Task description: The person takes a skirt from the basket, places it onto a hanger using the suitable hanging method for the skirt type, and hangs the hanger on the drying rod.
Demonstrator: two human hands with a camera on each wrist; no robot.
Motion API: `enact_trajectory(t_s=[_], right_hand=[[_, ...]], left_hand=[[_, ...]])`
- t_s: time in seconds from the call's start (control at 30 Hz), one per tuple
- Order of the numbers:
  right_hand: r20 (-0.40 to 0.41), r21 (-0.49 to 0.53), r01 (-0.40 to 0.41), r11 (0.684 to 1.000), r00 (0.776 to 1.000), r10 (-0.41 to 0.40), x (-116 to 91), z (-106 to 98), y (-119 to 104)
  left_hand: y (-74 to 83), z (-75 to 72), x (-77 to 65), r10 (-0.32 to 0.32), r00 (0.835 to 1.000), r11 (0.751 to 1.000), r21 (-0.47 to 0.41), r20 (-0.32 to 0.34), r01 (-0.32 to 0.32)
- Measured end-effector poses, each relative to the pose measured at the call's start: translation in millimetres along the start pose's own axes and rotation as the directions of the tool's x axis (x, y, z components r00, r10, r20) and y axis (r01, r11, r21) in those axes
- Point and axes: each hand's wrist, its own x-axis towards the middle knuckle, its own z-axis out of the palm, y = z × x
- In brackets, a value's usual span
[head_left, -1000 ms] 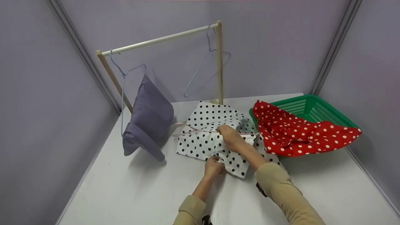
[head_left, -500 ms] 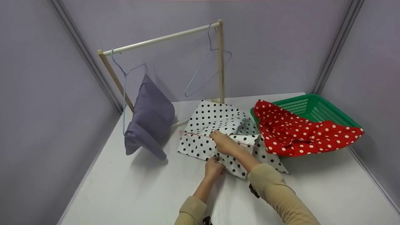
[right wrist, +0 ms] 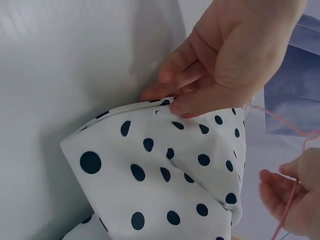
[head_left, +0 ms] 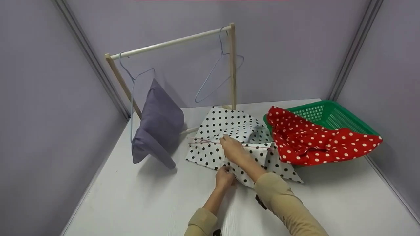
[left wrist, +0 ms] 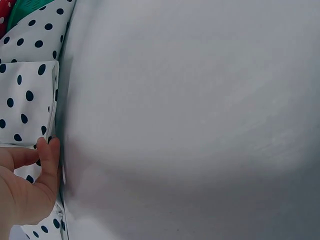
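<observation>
A white cloth with black polka dots (head_left: 229, 118) lies partly folded on the table. My left hand (head_left: 224, 178) pinches its near edge between thumb and fingers, as the left wrist view also shows at the folded cloth (left wrist: 25, 100). Over the cloth, my right hand (head_left: 233, 149) grips a thin pink clothes hanger (head_left: 259, 147). The hanger runs roughly left to right across the dotted fabric, its left end sticking out past my fingers. In the right wrist view the left hand (right wrist: 220, 65) holds the cloth's rim, with the right hand (right wrist: 300, 200) gripping the hanger at the lower right.
A wooden rack with a white rail (head_left: 170, 42) stands behind. Two blue hangers hang from it, one left (head_left: 132, 98), one right (head_left: 208, 77). A purple cushion-like cloth item (head_left: 160, 114) leans at the left hanger. Red dotted cloth (head_left: 315, 144) drapes over a green basket (head_left: 347, 119).
My right hand has moved left and slightly nearer with the pink hanger, which tilted down to the right and is now more level. The left hand stays at the cloth's edge.
</observation>
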Motion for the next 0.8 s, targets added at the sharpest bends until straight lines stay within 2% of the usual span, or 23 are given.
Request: enact_trajectory(t_s=[0.1,0.2,0.3,0.43,0.63,0.8], right_hand=[[0.013,0.006,0.019,1.0,1.0,-0.019,2,-1,-2],[0.103,0.043,-0.027,0.999,0.994,0.022,4,-4,-5],[0.206,0.102,-0.094,0.99,0.976,0.071,7,-7,-8],[0.281,0.172,-0.116,0.978,0.957,0.064,11,-11,-10],[0.331,0.235,-0.098,0.967,0.943,0.015,16,-13,-17],[0.312,0.283,-0.075,0.956,0.95,-0.017,16,-12,-20]], left_hand=[[-1.1,-1.1,-0.3,0.008,1.0,1.0,-0.006,0.005,-0.008],[-1.5,-3.2,0.0,0.014,1.0,1.0,-0.017,0.014,-0.013],[-1.5,-5.1,0.4,0.018,1.0,0.999,-0.032,0.025,-0.017],[-1.1,-5.8,-0.4,0.04,0.999,0.998,-0.039,0.024,-0.039],[-2.9,-4.3,-0.7,0.071,0.997,0.996,-0.061,0.0,-0.071],[-3.4,-2.6,-1.1,0.065,0.998,0.997,-0.047,-0.003,-0.065]])
